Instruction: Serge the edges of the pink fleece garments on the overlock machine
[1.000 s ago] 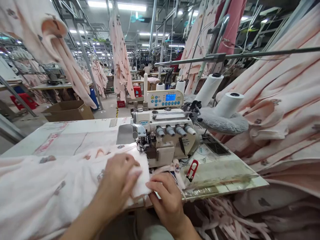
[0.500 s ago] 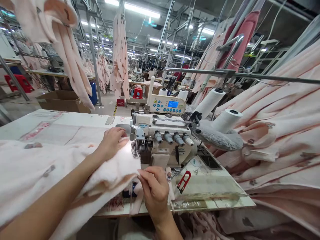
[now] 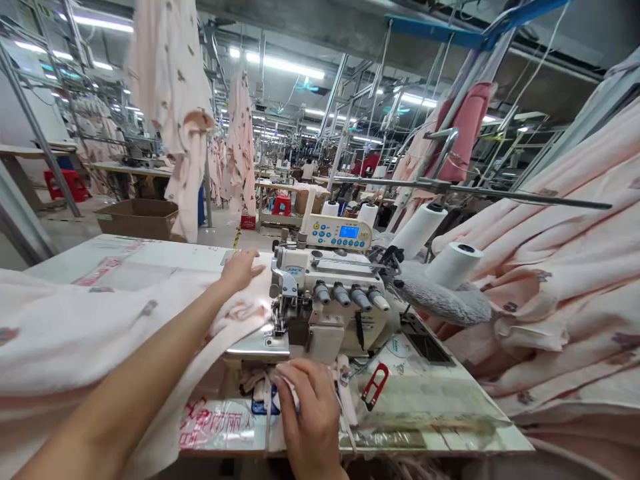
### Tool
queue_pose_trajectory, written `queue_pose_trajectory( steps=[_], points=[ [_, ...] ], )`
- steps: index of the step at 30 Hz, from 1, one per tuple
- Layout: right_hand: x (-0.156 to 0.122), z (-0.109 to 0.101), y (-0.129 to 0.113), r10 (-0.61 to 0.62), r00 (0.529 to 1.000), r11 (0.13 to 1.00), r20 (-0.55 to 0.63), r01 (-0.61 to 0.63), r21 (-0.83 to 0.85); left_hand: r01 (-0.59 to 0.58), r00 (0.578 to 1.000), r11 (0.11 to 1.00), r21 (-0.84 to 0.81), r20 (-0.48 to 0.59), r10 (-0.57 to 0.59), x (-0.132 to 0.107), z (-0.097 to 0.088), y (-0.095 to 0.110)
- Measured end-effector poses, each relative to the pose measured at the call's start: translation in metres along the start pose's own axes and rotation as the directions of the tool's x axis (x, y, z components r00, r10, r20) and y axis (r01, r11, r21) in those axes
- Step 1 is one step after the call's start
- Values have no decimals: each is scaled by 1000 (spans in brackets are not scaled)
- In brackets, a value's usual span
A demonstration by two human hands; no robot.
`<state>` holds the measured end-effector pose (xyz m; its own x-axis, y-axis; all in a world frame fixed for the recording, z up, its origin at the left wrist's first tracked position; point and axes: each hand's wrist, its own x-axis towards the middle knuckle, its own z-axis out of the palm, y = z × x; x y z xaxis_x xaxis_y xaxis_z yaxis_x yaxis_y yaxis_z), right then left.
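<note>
Pale pink plush fabric (image 3: pixel 165 307) with brown motifs spreads over the left of the table and reaches the needle area of a white overlock sewing machine (image 3: pixel 335 287). My left hand (image 3: pixel 241 270) lies on the fabric's far side, left of the machine head, fingers stretched out and thumb apart. In front of the machine's shiny metal plate (image 3: pixel 260 347), my right hand (image 3: pixel 310 407) is closed, thumb against curled fingers. What it pinches, if anything, I cannot make out. Narrow cloth strips and scraps (image 3: pixel 261 387) lie beside its fingertips, partly hidden. Red thread snips (image 3: pixel 375 387) lie to its right.
White thread cones (image 3: pixel 455 263) stand behind the machine, near a grey fuzzy roll (image 3: pixel 440 293). A control panel (image 3: pixel 340 231) tops the machine. Pink garments (image 3: pixel 560 287) hang thickly at right, others (image 3: pixel 173 87) at back left. A cardboard box (image 3: pixel 137 219) stands beyond the table.
The fabric edge has left my right hand, which has moved down and nearer me. The fabric has shifted left and back, baring the metal plate. My left hand has moved slightly away. The view has tilted.
</note>
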<state>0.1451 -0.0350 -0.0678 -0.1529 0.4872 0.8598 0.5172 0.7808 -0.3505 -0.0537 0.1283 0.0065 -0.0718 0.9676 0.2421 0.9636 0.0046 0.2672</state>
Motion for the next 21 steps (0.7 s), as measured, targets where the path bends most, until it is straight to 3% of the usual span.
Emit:
queue_pose_trajectory(
  steps=[3, 6, 9, 12, 14, 15, 17, 19, 21],
  points=[
    [-7, 2, -10, -15, 997, 997, 76, 9, 81, 105, 994, 994, -2, 29, -105, 4, -5, -11],
    [-16, 4, -13, -10, 990, 987, 143, -13, 161, 188, 980, 982, -28, 76, -185, -22, -10, -37],
    [-25, 6, -13, 70, 980, 964, 188, -115, 241, 211, 973, 975, -72, 115, -202, -82, -14, -65],
    [-26, 13, -12, 258, 925, 870, 280, -348, 349, 183, 980, 976, -115, 98, -173, -155, -18, -71],
    [-22, 21, -11, 399, 831, 705, 389, -549, 448, 51, 997, 979, -196, 73, -37, -193, -21, -55],
    [-18, 25, -10, 453, 776, 603, 439, -630, 490, -40, 979, 970, -239, 185, 86, -206, -23, -41],
    [-12, 31, -6, 536, 682, 424, 498, -727, 541, -39, 899, 949, -313, 404, 170, -219, -24, -9],
    [-8, 31, 0, 605, 628, 336, 489, -758, 559, -75, 861, 945, -319, 457, 223, -216, -22, 23],
    [-9, 22, 9, 665, 600, 314, 445, -765, 562, -132, 866, 945, -299, 429, 256, -205, -18, 44]
  ],
)
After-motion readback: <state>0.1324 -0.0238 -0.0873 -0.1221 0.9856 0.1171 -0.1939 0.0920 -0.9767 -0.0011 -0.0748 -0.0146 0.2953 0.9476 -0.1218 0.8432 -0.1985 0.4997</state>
